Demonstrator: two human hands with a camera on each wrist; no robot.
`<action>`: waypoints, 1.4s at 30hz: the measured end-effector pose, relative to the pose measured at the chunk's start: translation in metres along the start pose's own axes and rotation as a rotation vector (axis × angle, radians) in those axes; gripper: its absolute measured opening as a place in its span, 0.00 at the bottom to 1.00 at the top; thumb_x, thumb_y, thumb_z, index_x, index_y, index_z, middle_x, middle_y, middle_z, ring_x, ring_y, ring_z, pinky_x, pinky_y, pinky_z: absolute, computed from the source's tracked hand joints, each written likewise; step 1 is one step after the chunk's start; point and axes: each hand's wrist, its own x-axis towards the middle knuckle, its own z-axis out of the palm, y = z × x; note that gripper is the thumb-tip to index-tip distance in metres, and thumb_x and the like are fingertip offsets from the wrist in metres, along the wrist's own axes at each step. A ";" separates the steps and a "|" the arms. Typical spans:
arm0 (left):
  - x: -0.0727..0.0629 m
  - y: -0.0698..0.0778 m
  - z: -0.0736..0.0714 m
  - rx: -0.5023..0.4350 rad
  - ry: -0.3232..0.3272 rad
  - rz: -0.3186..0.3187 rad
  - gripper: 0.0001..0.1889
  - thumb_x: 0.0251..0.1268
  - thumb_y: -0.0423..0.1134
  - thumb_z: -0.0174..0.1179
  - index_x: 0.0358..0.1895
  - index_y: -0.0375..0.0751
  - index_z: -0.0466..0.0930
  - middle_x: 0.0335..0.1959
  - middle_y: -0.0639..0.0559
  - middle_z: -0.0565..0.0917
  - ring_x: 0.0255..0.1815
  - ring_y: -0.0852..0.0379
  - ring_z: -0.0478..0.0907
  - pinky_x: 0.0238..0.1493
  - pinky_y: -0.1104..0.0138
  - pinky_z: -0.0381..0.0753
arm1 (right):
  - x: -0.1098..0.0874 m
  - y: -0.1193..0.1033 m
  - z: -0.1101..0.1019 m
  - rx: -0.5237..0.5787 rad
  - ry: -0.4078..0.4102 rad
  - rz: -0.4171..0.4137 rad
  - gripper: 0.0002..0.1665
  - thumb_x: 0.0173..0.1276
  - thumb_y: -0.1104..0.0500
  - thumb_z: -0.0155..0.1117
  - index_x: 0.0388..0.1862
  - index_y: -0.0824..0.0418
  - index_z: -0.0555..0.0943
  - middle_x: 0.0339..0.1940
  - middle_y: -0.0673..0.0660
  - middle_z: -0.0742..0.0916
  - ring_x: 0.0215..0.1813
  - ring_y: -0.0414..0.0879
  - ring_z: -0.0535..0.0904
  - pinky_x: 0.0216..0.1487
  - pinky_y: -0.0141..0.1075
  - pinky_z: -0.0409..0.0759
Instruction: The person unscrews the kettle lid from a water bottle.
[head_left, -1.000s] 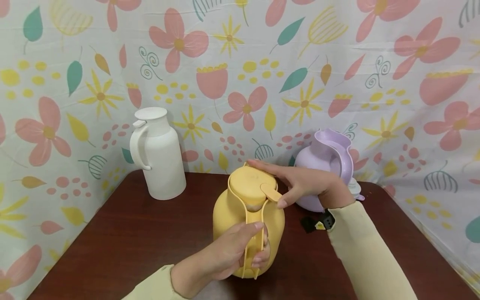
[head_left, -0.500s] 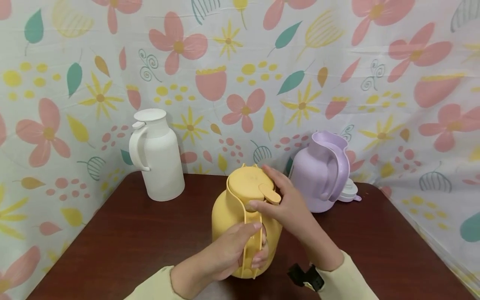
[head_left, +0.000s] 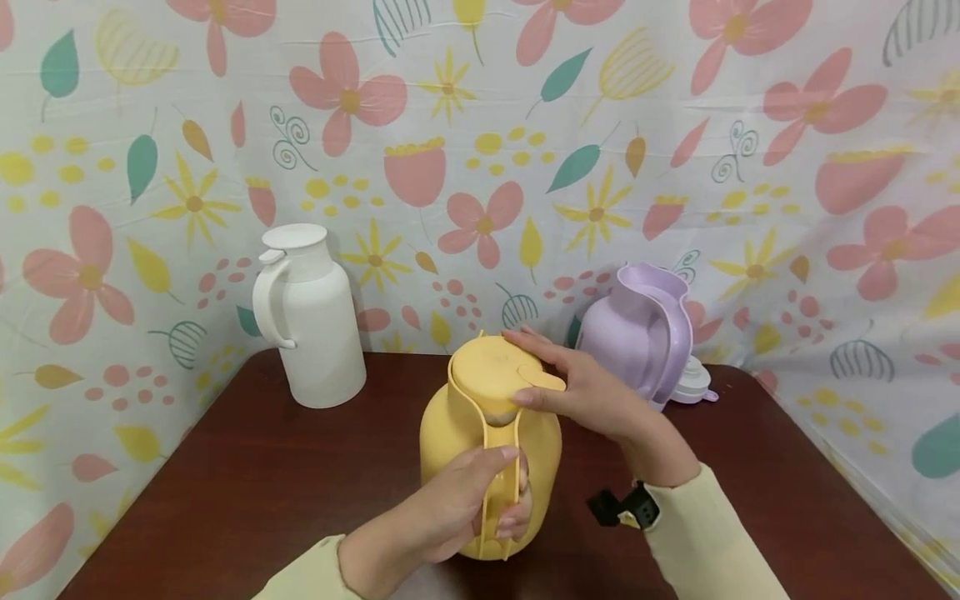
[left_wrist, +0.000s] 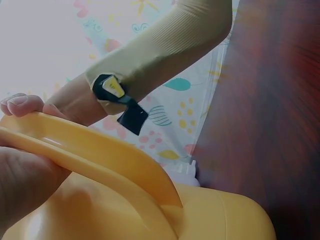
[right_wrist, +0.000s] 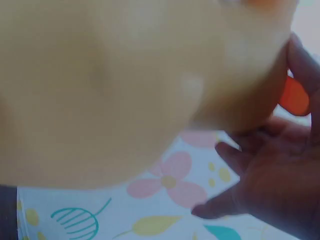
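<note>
A yellow thermos jug [head_left: 450,442] with a round screw lid [head_left: 491,367] stands upright on the table, its handle [head_left: 501,475] facing me. My left hand [head_left: 465,500] grips that handle, fingers wrapped around it and thumb on top. At the lid's right side, my right hand [head_left: 585,383] holds the rim between thumb and fingers, close to the lid's flat tab [head_left: 543,379]. In the left wrist view the handle [left_wrist: 125,175] runs past the left hand. The right wrist view shows the jug's body [right_wrist: 125,100] up close and blurred, with the right hand [right_wrist: 280,170] beside it.
A white thermos jug [head_left: 318,333] stands at the back left of the dark red table [head_left: 300,492]. At the back right is a lilac jug [head_left: 615,333], partly behind the right hand, with a white lid [head_left: 692,383] beside it. A flowered cloth [head_left: 480,167] hangs behind.
The right hand shifted its hold around the lid: its thumb came toward the handle, then went back to the right. The lid's tab now points more to the right. The left hand stayed put.
</note>
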 end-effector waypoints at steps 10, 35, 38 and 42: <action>-0.001 0.002 0.000 -0.004 -0.005 -0.026 0.18 0.82 0.48 0.35 0.31 0.43 0.64 0.16 0.61 0.67 0.20 0.65 0.64 0.30 0.72 0.67 | 0.030 0.024 -0.032 0.205 -0.381 -0.160 0.45 0.73 0.49 0.66 0.82 0.60 0.59 0.83 0.64 0.63 0.83 0.36 0.58 0.74 0.20 0.62; -0.001 -0.002 0.001 -0.010 0.010 -0.018 0.19 0.82 0.49 0.37 0.31 0.43 0.64 0.17 0.61 0.70 0.21 0.65 0.67 0.32 0.72 0.71 | -0.011 0.004 0.019 0.048 0.314 -0.043 0.51 0.67 0.30 0.64 0.77 0.61 0.67 0.65 0.69 0.82 0.64 0.50 0.82 0.66 0.50 0.80; -0.002 -0.002 0.000 -0.004 0.003 -0.005 0.18 0.82 0.49 0.36 0.32 0.45 0.65 0.18 0.61 0.70 0.21 0.65 0.67 0.33 0.71 0.71 | -0.018 0.000 0.032 -0.029 0.355 0.004 0.57 0.61 0.29 0.69 0.78 0.59 0.65 0.74 0.66 0.75 0.75 0.61 0.71 0.71 0.66 0.70; -0.002 -0.002 0.000 0.006 0.000 0.000 0.18 0.83 0.48 0.36 0.32 0.44 0.65 0.18 0.60 0.69 0.21 0.65 0.66 0.33 0.72 0.70 | -0.014 -0.004 0.036 -0.041 0.363 0.077 0.56 0.57 0.35 0.76 0.77 0.60 0.66 0.78 0.65 0.71 0.77 0.64 0.65 0.74 0.66 0.64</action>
